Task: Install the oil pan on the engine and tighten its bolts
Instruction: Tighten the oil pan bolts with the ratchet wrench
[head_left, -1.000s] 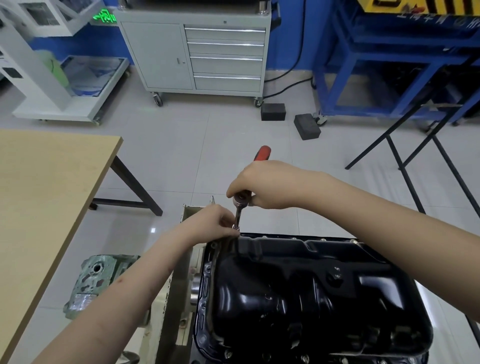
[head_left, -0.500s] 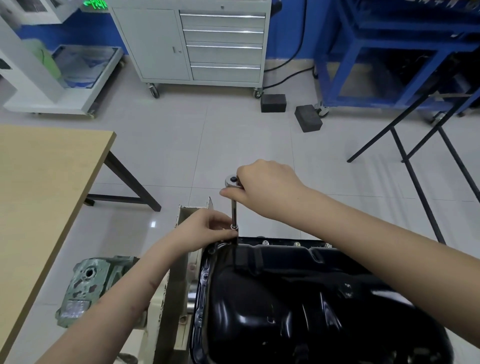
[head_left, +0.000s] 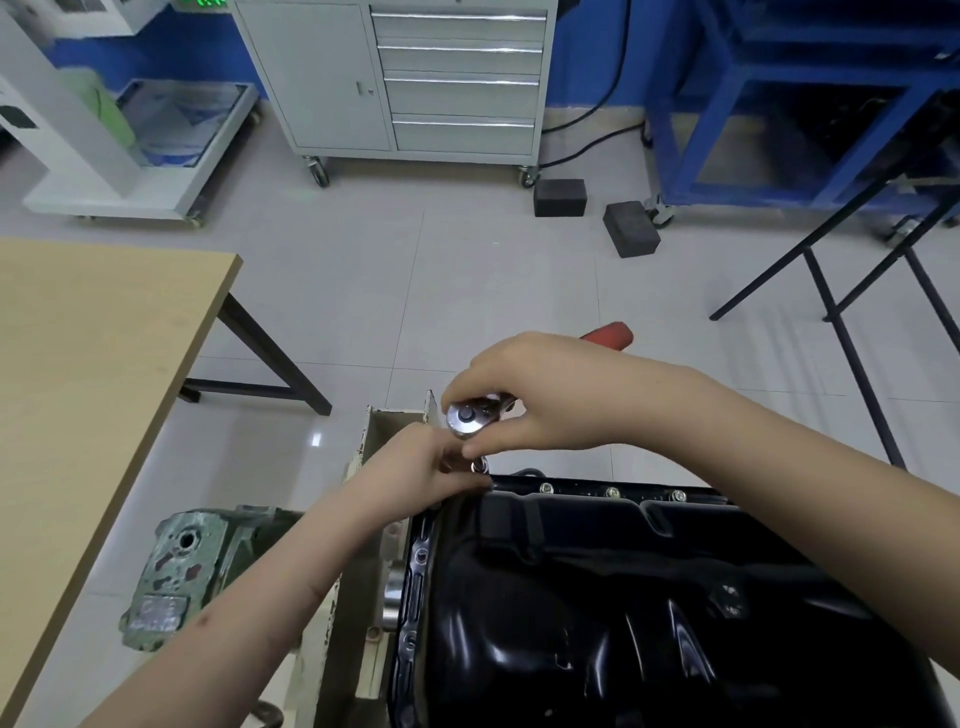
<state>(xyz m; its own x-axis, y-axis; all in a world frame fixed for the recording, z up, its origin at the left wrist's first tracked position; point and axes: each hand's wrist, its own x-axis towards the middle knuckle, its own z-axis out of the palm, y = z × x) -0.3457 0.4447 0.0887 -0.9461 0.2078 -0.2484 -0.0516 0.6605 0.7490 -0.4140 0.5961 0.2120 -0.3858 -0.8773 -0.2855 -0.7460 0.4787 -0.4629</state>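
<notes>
The glossy black oil pan (head_left: 623, 597) sits on the engine at the lower right, with several bolts (head_left: 613, 491) along its far flange. My right hand (head_left: 530, 400) grips a chrome ratchet (head_left: 470, 418) at its head; the red handle (head_left: 610, 332) sticks out behind my hand. The ratchet stands over the pan's far left corner. My left hand (head_left: 415, 475) pinches the socket and extension under the ratchet head at that corner bolt, which my fingers hide.
A wooden table (head_left: 88, 374) stands to the left. A green metal housing (head_left: 182, 571) lies on the floor beside the cream engine stand (head_left: 374, 457). A grey drawer cabinet (head_left: 415, 78), two black blocks (head_left: 631, 228) and a blue frame (head_left: 779, 104) stand further back.
My right hand has swung the ratchet handle, so the red grip shows behind my hand again, now pointing right. My left hand stays on the socket at the pan corner.
</notes>
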